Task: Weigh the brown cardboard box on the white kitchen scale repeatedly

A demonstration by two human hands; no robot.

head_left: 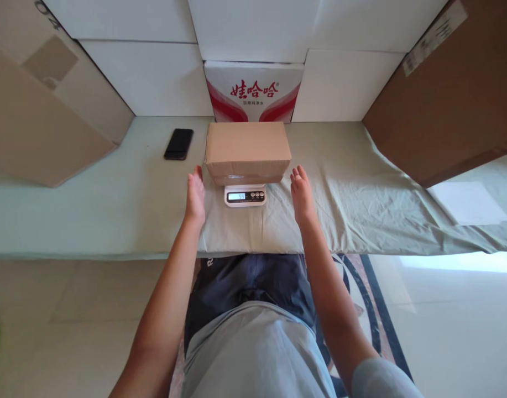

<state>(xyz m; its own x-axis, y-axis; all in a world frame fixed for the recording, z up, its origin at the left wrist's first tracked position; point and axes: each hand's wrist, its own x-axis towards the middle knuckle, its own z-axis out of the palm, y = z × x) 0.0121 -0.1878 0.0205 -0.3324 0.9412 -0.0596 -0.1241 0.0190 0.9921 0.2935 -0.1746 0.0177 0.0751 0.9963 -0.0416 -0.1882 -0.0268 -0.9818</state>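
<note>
A brown cardboard box (248, 145) rests on top of a small white digital scale (245, 204), whose front panel with a lit display and buttons sticks out below it. The box hides the scale's weighing plate. My left hand (195, 194) is held upright to the left of the box, fingers stretched forward and nothing in it. On the other side, my right hand (302, 194) mirrors it, also open and holding nothing. Both palms face inward, and a small gap separates each hand from the box.
A black phone (179, 144) lies left of the box. Behind stand white cartons (253, 27) and a red-and-white printed carton (253, 91). Large brown cartons flank both sides, left (50, 105) and right (452, 99). A green cloth (112, 215) covers the surface; its front edge is near my waist.
</note>
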